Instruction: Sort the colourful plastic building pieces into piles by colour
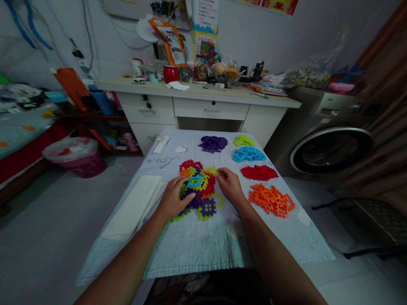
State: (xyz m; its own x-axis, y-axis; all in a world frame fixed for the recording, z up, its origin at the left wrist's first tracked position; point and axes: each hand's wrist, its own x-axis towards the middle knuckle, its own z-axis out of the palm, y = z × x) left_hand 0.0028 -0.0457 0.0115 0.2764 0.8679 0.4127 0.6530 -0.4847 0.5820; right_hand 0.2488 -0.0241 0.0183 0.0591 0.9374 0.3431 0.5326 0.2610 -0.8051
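A mixed pile of plastic interlocking building pieces lies in the middle of the cloth-covered table, in red, purple, orange, blue and lime green. At its left side rests my left hand, thumb and fingers apart, touching the pieces. My right hand is at the pile's upper right edge, its fingertips pinched on a lime-green building piece. Single-colour heaps lie beyond and to the right: a purple heap, a lime-green heap, a blue heap, a red heap and an orange heap.
Folded pale cloth or paper lies along the table's left side, with a narrow white box beyond it. A cluttered white desk stands behind. To the right are a washing machine and a dark chair; a pink bin is left.
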